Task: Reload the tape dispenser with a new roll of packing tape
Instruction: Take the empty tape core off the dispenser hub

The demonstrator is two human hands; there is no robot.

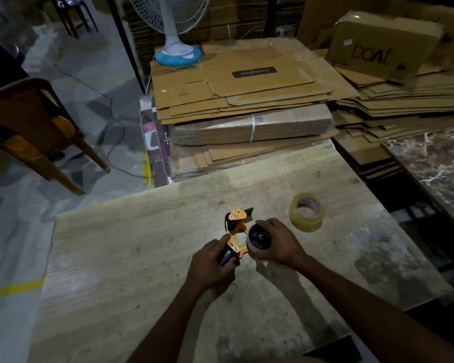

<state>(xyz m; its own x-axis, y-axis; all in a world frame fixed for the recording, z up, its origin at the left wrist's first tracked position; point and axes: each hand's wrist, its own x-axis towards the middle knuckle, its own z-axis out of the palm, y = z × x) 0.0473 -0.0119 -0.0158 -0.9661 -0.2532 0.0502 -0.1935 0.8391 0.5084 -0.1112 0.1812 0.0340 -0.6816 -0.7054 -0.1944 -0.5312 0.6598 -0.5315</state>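
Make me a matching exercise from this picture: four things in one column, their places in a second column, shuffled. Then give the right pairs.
Things
1. tape roll
2. dispenser
3. fan
4. chair

Places
A. standing on the stacked cardboard at the back
B. on the floor, left of the table
C. lying free on the table, right of the hands
D. held in both hands over the table

Pairs: 1-C, 2-D, 3-A, 4-B. The left hand grips the handle; the right hand is at the hub.
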